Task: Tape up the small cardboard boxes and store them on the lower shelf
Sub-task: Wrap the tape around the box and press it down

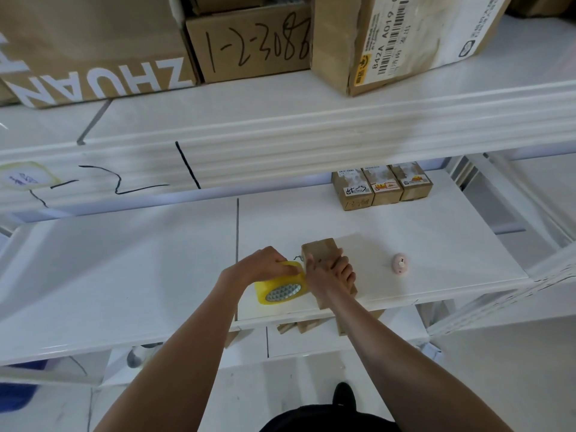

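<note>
A small brown cardboard box [321, 249] lies on the white middle shelf [124, 269], near its front edge. My right hand [327, 271] is clamped over the top of that box. My left hand [265, 263] grips a yellow roll of tape [280, 286] pressed against the box's left side. Three small taped boxes [381, 187] with labels stand side by side at the back right of the same shelf. More small brown boxes [299, 325] show on the shelf below, mostly hidden by the shelf edge and my right arm.
A small pink round object [400, 265] rests on the shelf to the right of the held box. Large cardboard boxes [255, 42] fill the upper shelf. A white shelf frame [498, 294] runs along the right. A blue object [15, 394] sits at the lower left on the floor.
</note>
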Action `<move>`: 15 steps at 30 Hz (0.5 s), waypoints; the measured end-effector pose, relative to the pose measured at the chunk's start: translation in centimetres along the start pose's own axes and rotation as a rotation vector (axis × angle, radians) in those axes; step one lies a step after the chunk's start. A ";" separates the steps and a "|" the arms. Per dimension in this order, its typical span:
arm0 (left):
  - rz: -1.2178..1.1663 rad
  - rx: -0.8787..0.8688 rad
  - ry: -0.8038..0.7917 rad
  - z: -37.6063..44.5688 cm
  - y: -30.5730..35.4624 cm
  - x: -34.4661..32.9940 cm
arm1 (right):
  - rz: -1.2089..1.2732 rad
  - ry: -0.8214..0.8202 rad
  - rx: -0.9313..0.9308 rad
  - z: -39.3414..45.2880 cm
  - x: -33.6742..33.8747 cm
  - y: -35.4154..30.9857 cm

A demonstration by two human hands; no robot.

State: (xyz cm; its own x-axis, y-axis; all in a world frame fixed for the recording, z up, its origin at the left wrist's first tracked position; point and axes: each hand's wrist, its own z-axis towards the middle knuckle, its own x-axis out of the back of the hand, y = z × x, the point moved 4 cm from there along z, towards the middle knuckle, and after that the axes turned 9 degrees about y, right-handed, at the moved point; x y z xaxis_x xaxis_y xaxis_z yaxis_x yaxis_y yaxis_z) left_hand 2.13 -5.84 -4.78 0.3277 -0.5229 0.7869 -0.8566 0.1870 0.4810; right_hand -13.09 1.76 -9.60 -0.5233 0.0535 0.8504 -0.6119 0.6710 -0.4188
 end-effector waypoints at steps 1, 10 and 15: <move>0.012 0.000 -0.005 0.1 0.1 0.1 | -0.002 -0.007 -0.001 0.1 -0.1 0.1; 0.090 0.031 -0.013 0.5 -0.1 0.2 | -0.050 -0.030 -0.024 0.5 -0.3 -0.1; 0.170 0.077 -0.001 0.1 -1.5 -0.2 | -0.042 -0.087 -0.060 0.5 0.2 -0.2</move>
State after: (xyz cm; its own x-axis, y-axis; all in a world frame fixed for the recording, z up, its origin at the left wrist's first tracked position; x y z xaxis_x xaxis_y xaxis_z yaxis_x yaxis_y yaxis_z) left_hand 3.28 -6.11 -5.66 0.1752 -0.4897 0.8541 -0.9276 0.2086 0.3099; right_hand -13.39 1.27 -9.57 -0.5490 -0.0379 0.8350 -0.5989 0.7146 -0.3614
